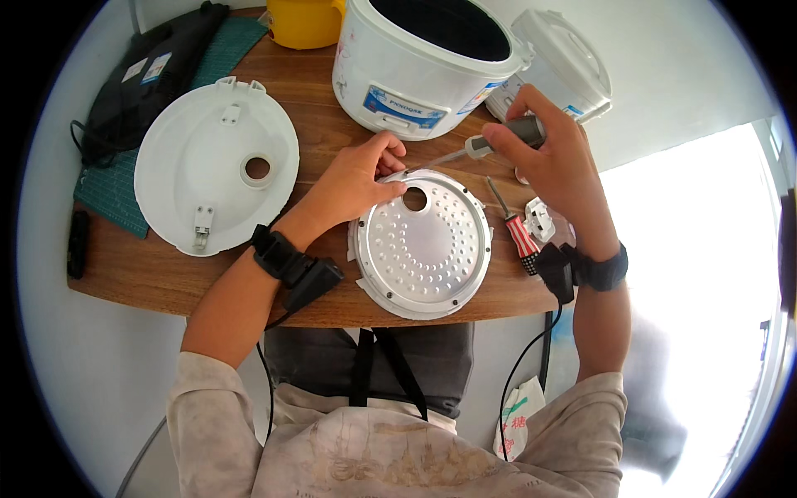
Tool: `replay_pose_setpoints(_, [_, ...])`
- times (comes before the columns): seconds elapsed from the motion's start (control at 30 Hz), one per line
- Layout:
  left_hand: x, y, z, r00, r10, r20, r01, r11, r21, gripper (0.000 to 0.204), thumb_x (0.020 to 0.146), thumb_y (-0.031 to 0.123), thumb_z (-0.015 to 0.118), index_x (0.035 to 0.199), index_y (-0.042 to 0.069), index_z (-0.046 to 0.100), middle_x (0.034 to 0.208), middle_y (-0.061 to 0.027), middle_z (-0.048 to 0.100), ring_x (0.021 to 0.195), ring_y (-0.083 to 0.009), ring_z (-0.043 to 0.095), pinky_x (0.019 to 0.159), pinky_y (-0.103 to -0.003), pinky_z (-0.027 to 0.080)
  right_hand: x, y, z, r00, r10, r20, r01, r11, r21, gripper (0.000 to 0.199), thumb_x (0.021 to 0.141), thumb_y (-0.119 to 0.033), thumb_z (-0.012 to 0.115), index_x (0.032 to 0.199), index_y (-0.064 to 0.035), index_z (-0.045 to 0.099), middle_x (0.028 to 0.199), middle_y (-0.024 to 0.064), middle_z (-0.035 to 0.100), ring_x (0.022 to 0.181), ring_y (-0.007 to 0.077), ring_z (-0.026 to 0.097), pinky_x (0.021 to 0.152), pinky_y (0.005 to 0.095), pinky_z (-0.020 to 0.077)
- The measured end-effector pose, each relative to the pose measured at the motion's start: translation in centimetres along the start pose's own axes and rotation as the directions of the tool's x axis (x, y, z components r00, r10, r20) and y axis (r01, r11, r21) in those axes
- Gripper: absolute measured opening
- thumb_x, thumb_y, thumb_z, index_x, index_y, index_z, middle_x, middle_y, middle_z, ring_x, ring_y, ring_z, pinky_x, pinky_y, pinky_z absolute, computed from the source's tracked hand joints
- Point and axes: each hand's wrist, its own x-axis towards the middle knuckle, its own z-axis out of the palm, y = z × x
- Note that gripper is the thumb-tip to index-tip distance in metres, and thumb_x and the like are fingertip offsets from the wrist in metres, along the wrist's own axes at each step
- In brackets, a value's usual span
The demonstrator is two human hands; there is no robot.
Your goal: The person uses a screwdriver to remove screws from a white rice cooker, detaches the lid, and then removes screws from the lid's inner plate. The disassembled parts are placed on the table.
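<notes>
A round perforated metal plate (432, 257) with a hole near its top lies on the wooden table (149, 278) in front of me. My left hand (353, 183) rests on the plate's upper left rim, fingers pinched at the edge. My right hand (552, 153) grips a grey-handled screwdriver (490, 143), its shaft pointing left and down to the plate's top edge by my left fingertips. Both wrists wear black straps with a small black device and cable.
A white round lid cover (207, 162) lies at the left. A white rice cooker body (423, 62) stands behind, a white lid (569, 58) to its right. A red-striped screwdriver (519, 232) and a small white part (540, 220) lie right of the plate. A yellow container (303, 21) and a black device (154, 70) sit at the back.
</notes>
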Motion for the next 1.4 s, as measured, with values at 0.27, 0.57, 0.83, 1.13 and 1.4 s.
replay_pose_setpoints(0.27, [0.0, 0.1, 0.0, 1.000, -0.003, -0.001, 0.003, 1.000, 0.014, 0.041, 0.086, 0.012, 0.079, 0.119, 0.005, 0.055, 0.112, -0.0134, 0.072, 0.100, -0.0229, 0.068, 0.093, -0.036, 0.054, 0.6, 2.2, -0.8, 0.994, -0.053, 0.094, 0.046, 0.996, 0.073, 0.028, 0.090, -0.024, 0.076, 0.101, -0.0065, 0.057, 0.080, 0.0098, 0.071, 0.070, 0.0172, 0.066, 0.066, 0.0307, 0.0509])
replay_pose_setpoints(0.57, [0.1, -0.1, -0.1, 1.000, -0.007, 0.005, 0.007, 1.000, 0.007, 0.043, 0.087, 0.013, 0.079, 0.121, 0.005, 0.055, 0.112, -0.0129, 0.072, 0.100, -0.0230, 0.068, 0.093, -0.036, 0.053, 1.4, 0.9, 0.1, 0.994, -0.110, -0.014, 0.107, 0.983, -0.152, 0.035, 0.094, -0.037, 0.071, 0.097, -0.0048, 0.056, 0.078, 0.0159, 0.071, 0.066, 0.0319, 0.070, 0.064, 0.0390, 0.0536])
replay_pose_setpoints(0.83, [0.1, -0.1, 0.0, 1.000, 0.019, 0.001, -0.019, 0.999, 0.042, 0.042, 0.087, 0.013, 0.079, 0.120, 0.005, 0.054, 0.111, -0.0132, 0.072, 0.099, -0.0226, 0.068, 0.093, -0.036, 0.053, 2.0, 1.6, 0.8, 0.979, -0.172, -0.107, 0.146, 0.966, -0.212, 0.035, 0.097, -0.035, 0.068, 0.094, -0.0036, 0.053, 0.072, 0.0177, 0.067, 0.065, 0.0398, 0.066, 0.061, 0.0455, 0.0504])
replay_pose_setpoints(1.13, [0.0, -0.1, -0.1, 1.000, 0.004, 0.003, -0.004, 1.000, 0.004, 0.042, 0.086, 0.012, 0.079, 0.119, 0.005, 0.054, 0.112, -0.0131, 0.072, 0.099, -0.0225, 0.068, 0.093, -0.035, 0.053, 2.0, -0.3, 0.7, 0.964, -0.257, -0.061, 0.252, 0.964, -0.082, 0.034, 0.094, -0.021, 0.071, 0.106, -0.0023, 0.045, 0.078, 0.0229, 0.064, 0.073, 0.0410, 0.065, 0.067, 0.0453, 0.0489])
replay_pose_setpoints(1.4, [0.2, -0.1, 0.0, 1.000, 0.013, 0.007, -0.014, 1.000, 0.014, 0.044, 0.086, 0.012, 0.080, 0.120, 0.004, 0.054, 0.112, -0.0133, 0.071, 0.099, -0.0219, 0.067, 0.093, -0.035, 0.052, 2.1, -0.8, 0.6, 0.908, -0.418, -0.019, 0.411, 0.900, -0.147, 0.033, 0.092, -0.020, 0.074, 0.110, -0.0046, 0.051, 0.094, 0.0154, 0.068, 0.078, 0.0291, 0.069, 0.072, 0.0371, 0.0528])
